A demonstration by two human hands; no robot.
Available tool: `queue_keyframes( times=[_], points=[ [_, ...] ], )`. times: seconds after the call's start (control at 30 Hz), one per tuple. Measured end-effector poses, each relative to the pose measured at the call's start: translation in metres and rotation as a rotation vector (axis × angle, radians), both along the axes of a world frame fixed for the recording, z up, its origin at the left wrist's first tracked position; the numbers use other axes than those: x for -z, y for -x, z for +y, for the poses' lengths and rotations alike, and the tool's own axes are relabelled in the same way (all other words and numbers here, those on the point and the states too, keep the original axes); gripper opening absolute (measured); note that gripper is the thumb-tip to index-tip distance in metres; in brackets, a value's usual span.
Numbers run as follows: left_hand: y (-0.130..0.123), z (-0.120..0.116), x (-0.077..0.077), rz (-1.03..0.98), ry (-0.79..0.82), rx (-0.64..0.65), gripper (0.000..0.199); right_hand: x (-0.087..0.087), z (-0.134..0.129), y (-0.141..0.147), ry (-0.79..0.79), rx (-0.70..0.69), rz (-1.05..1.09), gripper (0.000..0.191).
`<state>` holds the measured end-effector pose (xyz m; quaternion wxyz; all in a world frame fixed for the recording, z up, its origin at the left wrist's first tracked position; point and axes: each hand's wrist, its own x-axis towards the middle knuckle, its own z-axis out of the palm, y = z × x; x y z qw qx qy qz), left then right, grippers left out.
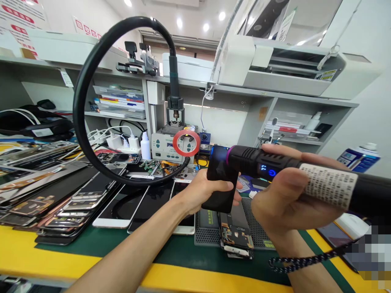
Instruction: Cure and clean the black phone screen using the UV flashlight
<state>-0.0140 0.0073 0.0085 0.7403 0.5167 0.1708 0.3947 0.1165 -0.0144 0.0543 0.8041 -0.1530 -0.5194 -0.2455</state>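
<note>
My left hand (200, 189) is closed around a dark phone screen (220, 195), thumb on its face, holding it upright above the mat. In my right hand (293, 195) is a black flashlight (332, 185) with a lit blue display, a purple ring and a patterned white label. Its head meets the upper part of the screen, where a bluish glow shows. A braided wrist strap (305, 260) hangs below it. Under my hands, a phone part with exposed circuitry (236, 236) lies on a grey perforated mat (207, 238).
Several phones with white edges (122, 205) lie left of the mat, beside stacked phone screens (76, 199). A thick black hose (80, 101) loops over the bench from a grey machine (166, 144). Red tape (175, 148) stands before it. A blue can (360, 156) is at right.
</note>
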Motion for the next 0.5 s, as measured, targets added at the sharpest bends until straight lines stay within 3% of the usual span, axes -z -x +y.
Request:
queue_keyframes(
  times=[0.27, 0.4, 0.5],
  points=[
    [0.003, 0.000, -0.004, -0.112, 0.133, 0.103, 0.049, -0.016, 0.004, 0.003, -0.172, 0.062, 0.146, 0.014],
    [0.004, 0.001, -0.010, -0.191, 0.195, 0.174, 0.076, -0.014, 0.002, 0.004, -0.152, 0.047, 0.123, 0.015],
    [0.005, 0.001, -0.011, -0.192, 0.205, 0.191, 0.083, -0.010, -0.002, 0.005, -0.112, 0.065, 0.091, 0.017]
  ],
)
